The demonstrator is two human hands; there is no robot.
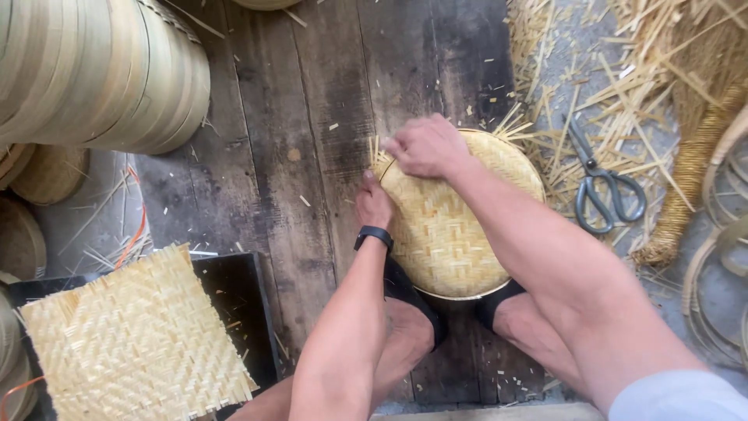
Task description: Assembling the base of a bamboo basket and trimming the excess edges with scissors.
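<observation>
A round woven bamboo lid [456, 226] lies on the dark wooden planks [312, 117], its near edge resting against my two sandalled feet. My left hand [374, 204] presses its left rim, with a black band on that wrist. My right hand [425, 146] is closed over the far left rim, where loose strip ends stick out past the edge. Neither hand holds a tool.
Grey scissors [604, 187] lie on the right among bamboo offcuts [615, 78]. A square woven mat [136, 339] sits on a black board at lower left. Stacked bamboo hoops [101, 70] fill the upper left. Coiled rims [725, 257] lie at the right edge.
</observation>
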